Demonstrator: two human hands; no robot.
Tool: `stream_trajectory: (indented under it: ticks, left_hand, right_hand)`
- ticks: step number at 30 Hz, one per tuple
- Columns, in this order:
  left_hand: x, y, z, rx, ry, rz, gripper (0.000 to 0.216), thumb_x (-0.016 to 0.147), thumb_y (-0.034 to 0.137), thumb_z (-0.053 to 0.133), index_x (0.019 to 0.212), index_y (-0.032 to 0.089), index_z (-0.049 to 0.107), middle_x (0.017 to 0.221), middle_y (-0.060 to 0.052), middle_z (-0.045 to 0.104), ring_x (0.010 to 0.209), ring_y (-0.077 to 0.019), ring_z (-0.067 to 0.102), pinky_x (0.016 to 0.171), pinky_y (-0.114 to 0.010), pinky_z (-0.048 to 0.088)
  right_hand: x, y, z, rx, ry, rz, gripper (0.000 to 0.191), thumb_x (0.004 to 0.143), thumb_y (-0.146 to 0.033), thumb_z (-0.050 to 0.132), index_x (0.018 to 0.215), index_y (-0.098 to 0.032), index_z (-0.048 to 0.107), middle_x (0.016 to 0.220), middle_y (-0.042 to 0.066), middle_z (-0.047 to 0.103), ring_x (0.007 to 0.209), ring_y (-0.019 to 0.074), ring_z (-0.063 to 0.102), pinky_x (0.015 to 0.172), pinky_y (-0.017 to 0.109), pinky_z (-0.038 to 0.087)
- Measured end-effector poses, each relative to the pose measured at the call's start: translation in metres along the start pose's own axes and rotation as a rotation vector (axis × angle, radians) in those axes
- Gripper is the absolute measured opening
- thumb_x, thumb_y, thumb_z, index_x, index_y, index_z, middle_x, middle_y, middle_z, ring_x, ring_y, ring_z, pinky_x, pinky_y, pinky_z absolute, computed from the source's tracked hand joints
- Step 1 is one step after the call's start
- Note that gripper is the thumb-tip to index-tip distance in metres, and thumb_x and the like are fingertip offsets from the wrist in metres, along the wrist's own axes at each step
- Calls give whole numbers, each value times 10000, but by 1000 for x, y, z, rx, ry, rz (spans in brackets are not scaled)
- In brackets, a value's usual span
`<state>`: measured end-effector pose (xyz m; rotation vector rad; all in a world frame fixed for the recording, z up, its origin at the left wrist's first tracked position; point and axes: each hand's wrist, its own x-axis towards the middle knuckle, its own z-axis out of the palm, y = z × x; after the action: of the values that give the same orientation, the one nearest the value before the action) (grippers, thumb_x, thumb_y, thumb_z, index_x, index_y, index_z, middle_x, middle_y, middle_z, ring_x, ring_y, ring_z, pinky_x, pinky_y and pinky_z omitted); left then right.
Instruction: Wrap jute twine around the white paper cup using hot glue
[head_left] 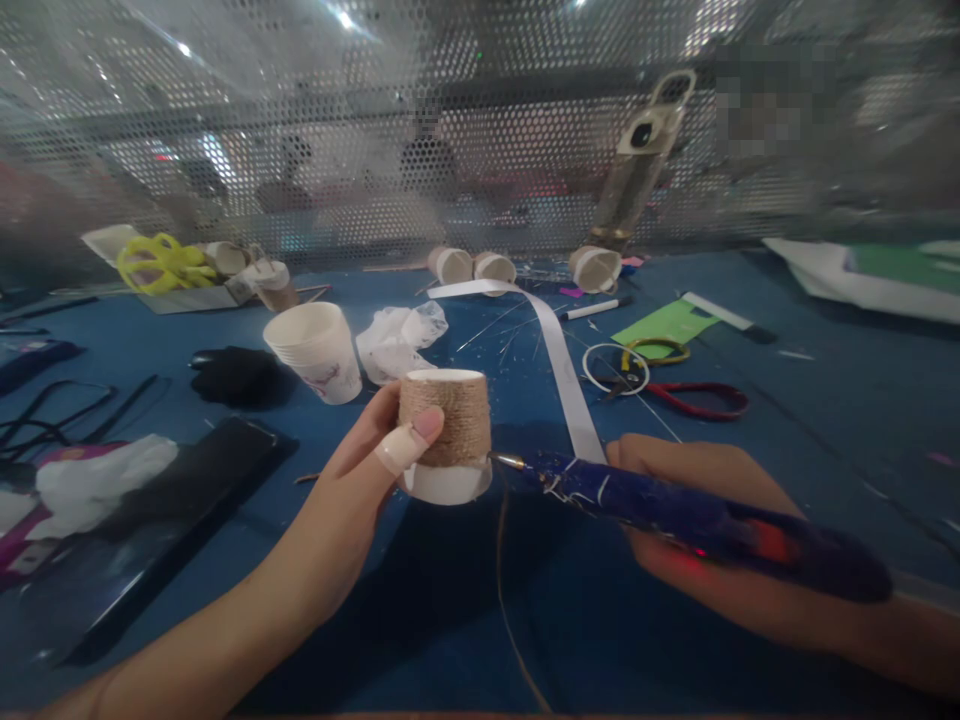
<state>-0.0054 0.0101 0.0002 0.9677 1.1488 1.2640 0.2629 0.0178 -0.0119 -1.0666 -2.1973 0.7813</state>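
My left hand point(375, 470) grips an upside-down white paper cup point(445, 432) wound most of the way with brown twine; a bandage wraps the thumb. A loose strand of twine point(510, 600) hangs down from the cup. My right hand point(697, 520) holds a blue glue gun point(675, 515), with its metal nozzle touching the cup's lower right side where bare white paper shows.
On the blue table lie a stack of paper cups point(319, 350), crumpled plastic point(401, 340), white ribbon point(562, 370), red-handled pliers point(690, 400), green paper point(664, 325), a marker point(596, 310), yellow scissors point(161, 262), a black tray point(172, 520), cables. Perforated metal screen behind.
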Motion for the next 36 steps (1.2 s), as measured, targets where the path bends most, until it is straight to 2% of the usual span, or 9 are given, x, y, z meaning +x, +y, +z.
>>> stream_trajectory:
  ticks: [9,15,24,27,30,36]
  left_hand:
    - [-4,1,0,-8,2,-10,434,837,563,855,1177,297,811,1282,-45,791,1259,-344,697,994,-392,576]
    - [-3,0,0,-26,16,-22,430,840,532,858,1186,282,804,1305,-55,785,1274,-367,688,1064,-446,551]
    - [-4,-1,-2,3,10,-20,484,836,585,848,1221,296,804,1248,-54,803,1270,-355,705,984,-372,601]
    - [-3,-2,-2,-11,13,-19,456,837,566,854,1204,298,808,1284,-53,794,1291,-351,695,984,-369,606]
    - [-3,-2,-2,-22,16,-26,456,840,556,851,1212,297,805,1317,-54,789,1298,-363,688,1016,-402,597]
    - [-4,1,-1,-25,18,-61,473,818,582,857,1196,301,809,1209,-46,811,1261,-396,698,1099,-498,543]
  right_hand:
    - [-1,2,0,18,-5,8,218,834,-212,621,722,-257,439,612,-56,500,518,124,429,495,301,296]
    - [0,1,1,7,4,21,241,828,-218,631,711,-257,424,608,-54,497,514,126,418,489,304,288]
    - [-1,0,1,6,12,-20,216,839,-190,606,719,-259,441,611,-62,491,517,116,408,509,302,312]
    - [-1,1,2,-8,22,-28,213,847,-202,595,718,-261,436,614,-67,494,515,113,415,504,298,309]
    - [-1,3,4,-34,40,-36,197,860,-212,568,725,-264,435,608,-76,489,509,111,416,486,291,288]
    - [2,1,0,-128,92,-51,191,863,-200,549,727,-271,435,604,-73,485,501,114,416,492,298,287]
